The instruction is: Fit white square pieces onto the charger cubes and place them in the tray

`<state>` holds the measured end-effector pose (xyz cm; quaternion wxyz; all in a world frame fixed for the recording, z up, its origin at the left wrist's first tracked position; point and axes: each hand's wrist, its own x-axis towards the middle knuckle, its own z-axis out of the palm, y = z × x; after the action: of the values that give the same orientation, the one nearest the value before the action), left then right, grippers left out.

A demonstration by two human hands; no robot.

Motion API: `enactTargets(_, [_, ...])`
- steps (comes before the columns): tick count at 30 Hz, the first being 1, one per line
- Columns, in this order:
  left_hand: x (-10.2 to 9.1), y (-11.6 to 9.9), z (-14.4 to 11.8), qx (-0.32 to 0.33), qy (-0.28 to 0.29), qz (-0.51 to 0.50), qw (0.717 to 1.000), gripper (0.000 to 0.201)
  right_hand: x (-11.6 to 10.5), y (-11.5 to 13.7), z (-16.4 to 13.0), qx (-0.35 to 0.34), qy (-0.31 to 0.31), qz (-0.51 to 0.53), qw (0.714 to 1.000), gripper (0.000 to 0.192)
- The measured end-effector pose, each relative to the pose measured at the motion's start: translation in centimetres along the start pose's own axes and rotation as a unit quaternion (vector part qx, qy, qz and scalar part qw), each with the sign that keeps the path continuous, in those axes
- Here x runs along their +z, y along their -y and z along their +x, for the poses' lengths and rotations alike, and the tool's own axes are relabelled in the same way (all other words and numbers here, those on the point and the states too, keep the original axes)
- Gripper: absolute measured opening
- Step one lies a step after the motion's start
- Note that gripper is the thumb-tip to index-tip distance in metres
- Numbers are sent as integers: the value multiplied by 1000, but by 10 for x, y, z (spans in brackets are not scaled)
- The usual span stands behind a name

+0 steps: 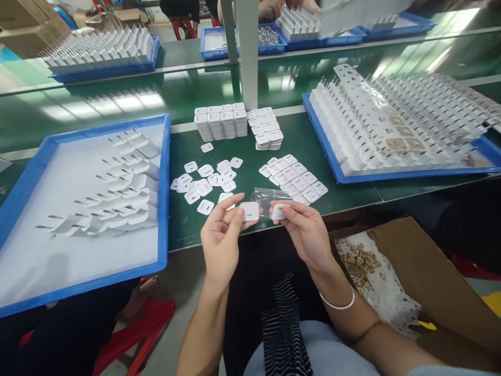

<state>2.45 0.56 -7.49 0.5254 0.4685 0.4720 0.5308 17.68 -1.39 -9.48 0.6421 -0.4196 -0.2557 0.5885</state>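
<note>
Near the front edge of the green table, my left hand (224,235) pinches a white rounded-square plate (250,210) with a small slot in it. Just to the right, my right hand (307,227) grips a second white plate (277,212) with dark print between thumb and fingers. The two plates are apart, side by side. A clear plastic film (268,195) lies behind them. Beyond my left hand is a scatter of loose white plates (203,187). Behind my right hand, more plates lie in neat rows (300,183).
Stacked plates (221,122) stand at the back beside a lower stack (268,130). At left, a blue-rimmed tray (166,183) bears rows of white plug housings (133,183) with metal pins. Another full tray (340,177) is at right. An open cardboard box (422,261) sits below.
</note>
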Motion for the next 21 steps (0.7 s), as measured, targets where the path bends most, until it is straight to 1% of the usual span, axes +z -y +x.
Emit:
enactTargets(2, [-4, -1, 3, -8, 5, 2, 1000, 34, 1, 1, 0, -7, -4, -5, 1000, 12])
enactTargets(3, [-7, -2, 5, 3, -8, 11, 1000, 33, 0, 3, 0, -21, -15, -6, 1000, 10])
enactTargets(4, [-11, -2, 7, 29, -37, 27, 999, 32, -2, 5, 1, -48, -37, -4, 998, 8])
enactTargets(5, [-14, -2, 9, 66, -83, 54, 993, 30, -4, 8, 1, -85, -69, -4, 994, 6])
enactTargets(6, [-18, -1, 11, 115, -136, 98, 979, 29, -7, 11, 2, -127, -106, -7, 986, 6])
enactTargets(7, [-21, 0, 14, 166, -182, 157, 956, 29, -10, 13, 3, -165, -141, -14, 976, 6])
enactTargets(8, [-24, 3, 18, 213, -207, 229, 927, 29, -12, 16, 3, -196, -165, -25, 966, 7])
enactTargets(9, [-26, 6, 22, 249, -204, 306, 896, 29, -14, 17, 4, -215, -174, -37, 960, 10])
enactTargets(10, [-27, 10, 27, 273, -178, 382, 865, 30, -15, 17, 4, -222, -172, -48, 959, 15])
enactTargets(12, [-29, 19, 37, 294, -94, 498, 810, 34, -14, 15, 4, -217, -152, -53, 963, 22])
enactTargets(13, [-29, 23, 41, 294, -60, 533, 791, 35, -14, 14, 4, -207, -140, -48, 967, 22])
enactTargets(14, [-28, 25, 43, 291, -35, 555, 778, 35, -13, 12, 4, -191, -127, -44, 972, 19])
enactTargets(15, [-28, 27, 44, 288, -15, 566, 772, 33, -12, 11, 4, -174, -116, -39, 977, 15])
enactTargets(17, [-25, 26, 39, 296, 5, 558, 775, 27, -12, 8, 6, -153, -98, -32, 983, 8])
enactTargets(19, [-18, 23, 26, 339, -1, 513, 788, 23, -11, 5, 7, -164, -100, -33, 981, 7])
enactTargets(21, [-6, 20, 9, 389, -13, 434, 813, 22, -9, 2, 8, -193, -113, -28, 974, 11])
